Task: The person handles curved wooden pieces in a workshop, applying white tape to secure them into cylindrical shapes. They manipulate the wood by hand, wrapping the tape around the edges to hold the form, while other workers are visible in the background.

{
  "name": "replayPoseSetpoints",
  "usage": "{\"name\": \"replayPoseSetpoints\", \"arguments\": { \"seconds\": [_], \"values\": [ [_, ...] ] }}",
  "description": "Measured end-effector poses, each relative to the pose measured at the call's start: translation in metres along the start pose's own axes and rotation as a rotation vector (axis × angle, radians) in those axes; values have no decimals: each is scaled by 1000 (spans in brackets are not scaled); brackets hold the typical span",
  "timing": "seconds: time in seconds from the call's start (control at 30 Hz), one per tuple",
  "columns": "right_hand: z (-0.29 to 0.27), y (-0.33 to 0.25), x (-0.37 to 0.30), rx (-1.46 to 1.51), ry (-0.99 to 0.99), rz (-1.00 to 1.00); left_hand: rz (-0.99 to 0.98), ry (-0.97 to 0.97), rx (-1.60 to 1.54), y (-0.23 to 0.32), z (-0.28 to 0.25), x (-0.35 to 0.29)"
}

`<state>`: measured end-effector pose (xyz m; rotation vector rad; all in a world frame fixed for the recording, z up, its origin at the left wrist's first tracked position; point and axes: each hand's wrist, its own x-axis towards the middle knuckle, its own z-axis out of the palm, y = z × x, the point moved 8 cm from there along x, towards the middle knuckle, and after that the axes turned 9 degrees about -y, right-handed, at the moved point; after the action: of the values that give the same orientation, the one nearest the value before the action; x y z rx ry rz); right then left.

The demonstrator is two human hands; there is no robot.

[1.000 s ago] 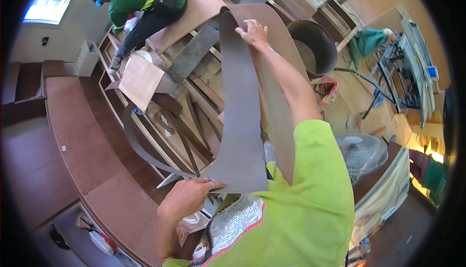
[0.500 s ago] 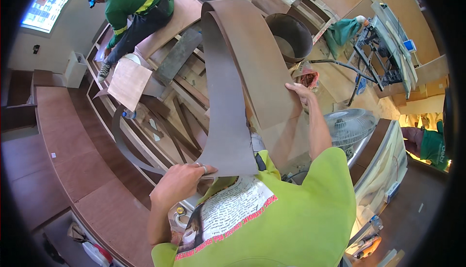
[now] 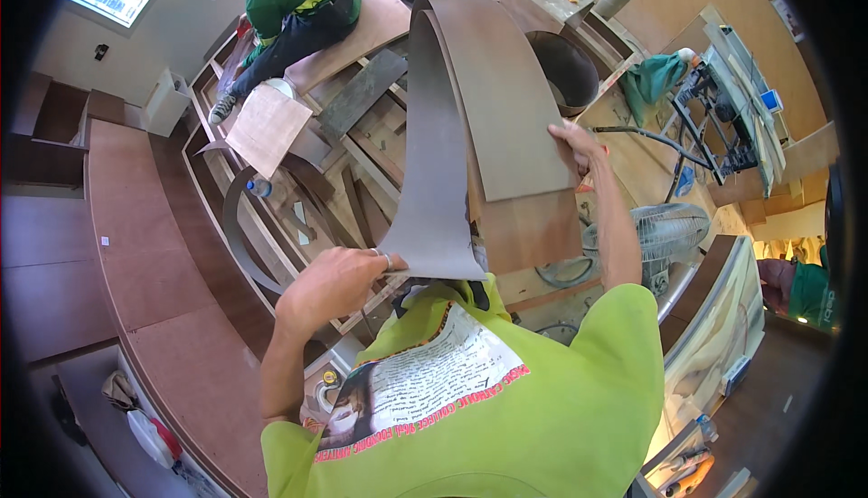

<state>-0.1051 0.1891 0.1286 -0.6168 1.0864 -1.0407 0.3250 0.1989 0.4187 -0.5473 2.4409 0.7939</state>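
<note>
A long, thin grey-brown laminate sheet (image 3: 436, 199) is bent over on itself in a loop, its fold at the far end. At its near left corner my left hand (image 3: 333, 288) is closed, with thumb and fingers pinching the edge. My right hand (image 3: 579, 147) grips the right edge of the folded-over upper layer (image 3: 511, 109). Below that layer shows a reddish-brown panel (image 3: 533, 234); whether it joins the sheet I cannot tell.
A person in a green top (image 3: 294, 0) sits at the far left on a wooden frame. A round dark bin (image 3: 565, 68), a fan (image 3: 669, 236) and a table saw (image 3: 723, 113) stand to the right. A long curved brown counter (image 3: 149, 227) runs along the left.
My hands and the near end of the sheet have moved forward, away from my body. More of the reddish-brown panel shows below the upper layer. The whole view has shifted slightly.
</note>
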Motion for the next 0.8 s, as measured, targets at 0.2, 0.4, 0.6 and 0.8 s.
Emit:
{"name": "replayPoseSetpoints", "arguments": {
  "seconds": [0.2, 0.4, 0.6, 0.8],
  "values": [
    [30, -83, 11, -74, -54, -129, -34, -65, 55, 2, -14, -7],
    [91, -164, 38, -18, -165, -194, -84, 81, 121, 16, -53, -71],
    [63, -256, 74, 103, 76, -247, 8, 228, 194, 46, -96, -140],
    [56, -311, 87, 213, 189, -429, 61, 289, 228, 62, -108, -200]
  ]
}}
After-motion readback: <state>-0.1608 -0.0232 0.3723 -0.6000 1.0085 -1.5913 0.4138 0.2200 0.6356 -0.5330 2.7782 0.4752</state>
